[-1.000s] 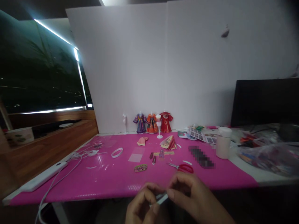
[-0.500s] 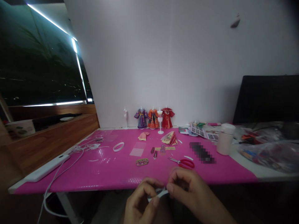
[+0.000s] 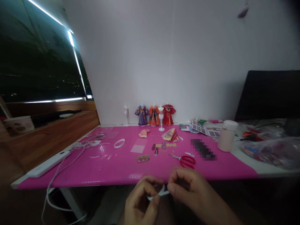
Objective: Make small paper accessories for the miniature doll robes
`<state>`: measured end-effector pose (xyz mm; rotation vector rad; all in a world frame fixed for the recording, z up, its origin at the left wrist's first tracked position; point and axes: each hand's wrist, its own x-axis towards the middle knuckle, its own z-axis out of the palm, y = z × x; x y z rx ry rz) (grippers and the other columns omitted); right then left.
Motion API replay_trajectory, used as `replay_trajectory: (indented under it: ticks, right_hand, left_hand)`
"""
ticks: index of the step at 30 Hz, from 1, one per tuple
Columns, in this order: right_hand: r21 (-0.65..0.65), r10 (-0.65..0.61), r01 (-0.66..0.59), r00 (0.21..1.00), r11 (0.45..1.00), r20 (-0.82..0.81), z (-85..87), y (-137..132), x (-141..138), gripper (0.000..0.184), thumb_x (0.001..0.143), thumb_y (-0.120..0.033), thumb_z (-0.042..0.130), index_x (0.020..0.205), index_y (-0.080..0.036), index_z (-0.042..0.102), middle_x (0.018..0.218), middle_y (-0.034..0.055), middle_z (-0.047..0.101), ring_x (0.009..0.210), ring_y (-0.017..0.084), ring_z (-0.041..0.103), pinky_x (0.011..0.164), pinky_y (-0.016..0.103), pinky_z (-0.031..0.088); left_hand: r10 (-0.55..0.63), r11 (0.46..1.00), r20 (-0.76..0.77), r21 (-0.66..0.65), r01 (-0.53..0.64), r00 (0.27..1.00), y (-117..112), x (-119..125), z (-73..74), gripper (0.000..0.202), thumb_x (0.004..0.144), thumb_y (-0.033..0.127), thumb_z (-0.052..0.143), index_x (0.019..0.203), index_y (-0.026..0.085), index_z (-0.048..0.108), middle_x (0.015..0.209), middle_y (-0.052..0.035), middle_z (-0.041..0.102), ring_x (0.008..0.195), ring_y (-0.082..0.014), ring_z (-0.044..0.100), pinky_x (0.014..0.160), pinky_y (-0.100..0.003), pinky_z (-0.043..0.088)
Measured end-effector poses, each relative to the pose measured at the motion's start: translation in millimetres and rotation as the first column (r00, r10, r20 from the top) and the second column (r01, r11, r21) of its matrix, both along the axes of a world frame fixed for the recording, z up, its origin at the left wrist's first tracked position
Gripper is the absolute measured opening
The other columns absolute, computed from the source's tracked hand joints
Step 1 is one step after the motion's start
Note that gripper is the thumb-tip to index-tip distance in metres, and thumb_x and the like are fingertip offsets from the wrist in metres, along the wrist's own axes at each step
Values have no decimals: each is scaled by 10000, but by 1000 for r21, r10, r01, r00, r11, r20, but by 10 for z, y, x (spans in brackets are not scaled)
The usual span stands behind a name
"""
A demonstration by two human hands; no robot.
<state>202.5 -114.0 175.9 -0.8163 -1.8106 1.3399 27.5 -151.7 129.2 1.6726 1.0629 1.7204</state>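
Note:
A narrow white strip [image 3: 163, 192], bent into a small loop, is stretched between my hands just in front of the table's near edge. My left hand [image 3: 143, 200] pinches one part of it between thumb and curled fingers. Thumb and forefinger of my right hand [image 3: 191, 191] close on its other end. Whether it is tape or ribbon I cannot tell. Beyond my right hand lie red-handled scissors [image 3: 187, 161], blades apart and pointing left. An oval tin of small colourful bits [image 3: 143, 158] lies past my left hand.
On the pink mat [image 3: 100, 170] are a white ring [image 3: 119, 143], two hair clips [image 3: 153, 147], folded patterned fabric [image 3: 170, 135] and a pink cloth piece [image 3: 144, 133]. Miniature robes [image 3: 154, 115] on stands line the wall. A bottle [image 3: 227, 137] and plastic bags [image 3: 272, 153] stand right.
The view has tilted slightly down, so the table appears a little higher. Both hands keep their hold; the strip's loop between them is rounder and more visible.

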Motion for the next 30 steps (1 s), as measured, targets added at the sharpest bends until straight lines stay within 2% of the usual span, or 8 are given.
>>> replay_trajectory:
  ticks: [4,6,8,10,13,15,23,30]
  right_hand:
    - [66,0,-2,999,998,33,-2,14,35,146,833,-272,627,718,-184,619,667,-34,537,644,132,496,592,249,393]
    - [165,-95,81,992,983,77,-53,145,151,244,875,-370,618,732,-180,670,686,-8,593,678,154,564,628,267,445]
    - [263,-411,371,904,890,115,-161,386,342,301,920,-452,573,899,-189,720,751,12,671,722,177,639,690,292,509]
    - [282,-577,525,804,803,144,-325,691,560,298,971,-393,528,1070,-164,691,925,62,706,840,200,667,788,341,531]
    - [338,-733,653,639,677,235,-627,1101,771,242,967,-325,592,1148,-170,633,1135,79,657,962,219,651,841,427,540]
    - [390,-762,655,577,647,294,-830,1274,765,284,967,-326,599,1218,-192,604,1249,93,609,1026,234,632,859,443,541]
    - [443,-695,536,528,719,488,-1361,1446,412,301,964,-323,604,1233,-189,596,1257,95,605,1035,239,632,860,447,542]
    - [347,-682,593,561,727,469,-1283,1333,435,314,957,-324,614,1238,-184,592,1256,95,603,1041,245,630,860,453,541]
  left_hand:
    - [10,1000,23,1,-10,1000,-7,0,-6,163,804,205,675,650,220,624,865,-39,720,826,-213,672,734,-261,512]
    - [14,1000,68,-25,-13,998,-5,-8,-15,160,804,212,676,650,219,634,876,-45,724,849,-223,672,757,-277,517]
    - [28,997,129,-70,-19,991,14,-18,-39,159,800,223,685,646,217,642,890,-51,727,875,-236,670,786,-297,520]
    - [30,992,184,-124,-8,983,58,-19,-86,171,786,243,705,629,211,646,887,-60,728,883,-247,666,803,-317,518]
    - [15,979,285,-200,44,958,163,25,-202,193,737,289,750,603,201,644,866,-67,731,880,-264,663,806,-336,511]
    - [16,963,386,-254,90,922,236,81,-296,217,698,324,772,588,195,637,861,-68,734,886,-276,665,818,-353,506]
    - [-17,864,695,-352,361,719,351,164,-533,258,614,359,839,576,188,649,934,-78,758,971,-285,667,845,-355,501]
    - [-24,863,686,-352,361,727,300,88,-510,299,602,365,862,547,186,628,919,-83,756,997,-305,677,847,-360,507]
